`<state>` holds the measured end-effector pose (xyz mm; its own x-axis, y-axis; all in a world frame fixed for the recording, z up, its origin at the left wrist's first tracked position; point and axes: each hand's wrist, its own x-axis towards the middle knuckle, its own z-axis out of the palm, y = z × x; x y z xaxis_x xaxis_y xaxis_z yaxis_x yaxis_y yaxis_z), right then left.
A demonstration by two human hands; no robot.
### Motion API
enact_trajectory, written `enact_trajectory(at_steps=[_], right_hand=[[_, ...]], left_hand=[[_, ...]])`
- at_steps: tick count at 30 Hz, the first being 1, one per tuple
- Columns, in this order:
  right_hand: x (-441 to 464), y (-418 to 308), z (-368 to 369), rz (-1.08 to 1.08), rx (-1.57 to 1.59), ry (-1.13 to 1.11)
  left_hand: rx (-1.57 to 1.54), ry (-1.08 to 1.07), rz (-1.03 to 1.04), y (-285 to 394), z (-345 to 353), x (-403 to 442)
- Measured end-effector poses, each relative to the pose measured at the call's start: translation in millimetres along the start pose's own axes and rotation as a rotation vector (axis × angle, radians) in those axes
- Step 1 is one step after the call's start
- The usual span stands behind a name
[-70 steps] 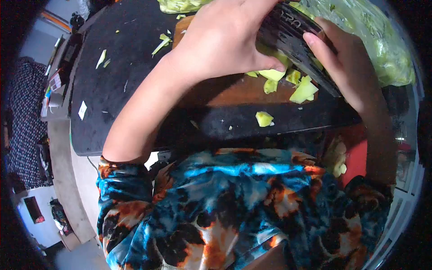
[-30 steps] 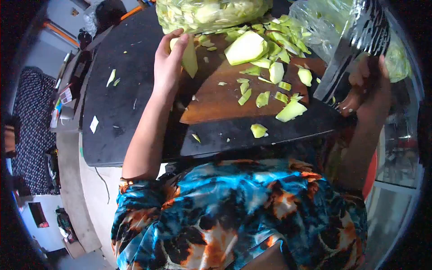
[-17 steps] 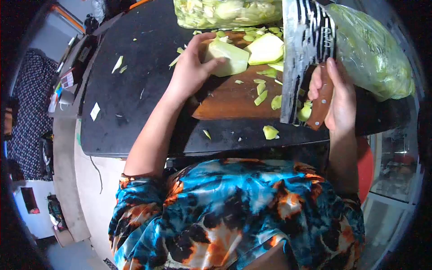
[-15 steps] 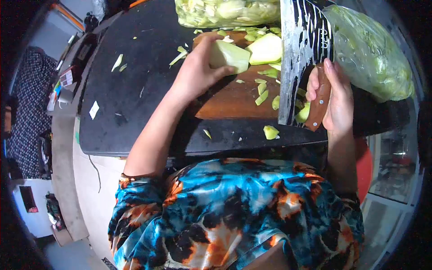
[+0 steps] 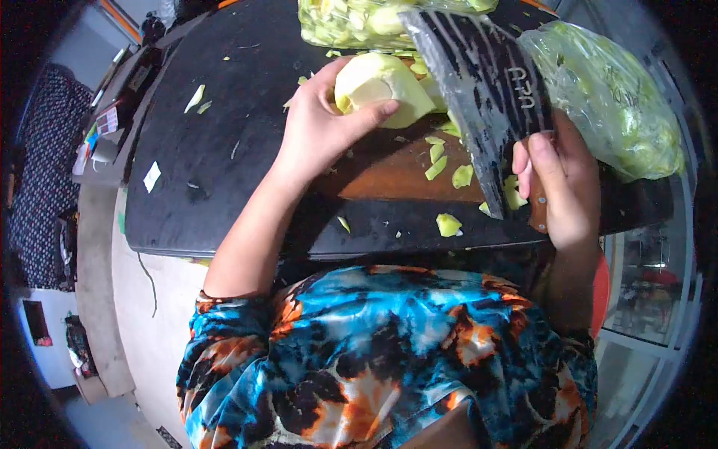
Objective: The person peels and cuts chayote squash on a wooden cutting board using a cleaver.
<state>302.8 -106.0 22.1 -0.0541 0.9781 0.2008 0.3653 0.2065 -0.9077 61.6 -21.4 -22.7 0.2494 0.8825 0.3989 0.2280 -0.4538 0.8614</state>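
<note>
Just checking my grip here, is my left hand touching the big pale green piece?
Touching. The head view shows your left hand holding the big pale green piece at its left side, with the thumb lying against its surface.

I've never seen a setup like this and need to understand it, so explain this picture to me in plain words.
There is no machine here: a person works with two bare hands, seen by one camera worn on the head, looking forward and down. The left hand holds a pale green chunk. The right hand grips a broad, dark-bladed knife by its handle. Green scraps lie on the wooden board and black table. Two clear bags contain green pieces.
</note>
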Motion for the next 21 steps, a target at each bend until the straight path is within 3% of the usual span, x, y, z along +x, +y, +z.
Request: enact_trajectory(at_steps=[8, 11, 19, 21], right_hand=[[-6, -8, 8, -0.118, 0.000, 0.023], [-3, -9, 11, -0.115, 0.059, 0.014], [3, -14, 31, -0.040, 0.151, -0.003], [6, -9, 39, -0.047, 0.252, 0.114]], left_hand=[[-0.313, -0.013, -0.103, 7, -3, -6], [-0.547, 0.052, -0.236, 3, -4, -6], [-0.700, 0.027, -0.171, 0, 4, -6], [-0.757, 0.028, -0.164, 4, 6, -6]])
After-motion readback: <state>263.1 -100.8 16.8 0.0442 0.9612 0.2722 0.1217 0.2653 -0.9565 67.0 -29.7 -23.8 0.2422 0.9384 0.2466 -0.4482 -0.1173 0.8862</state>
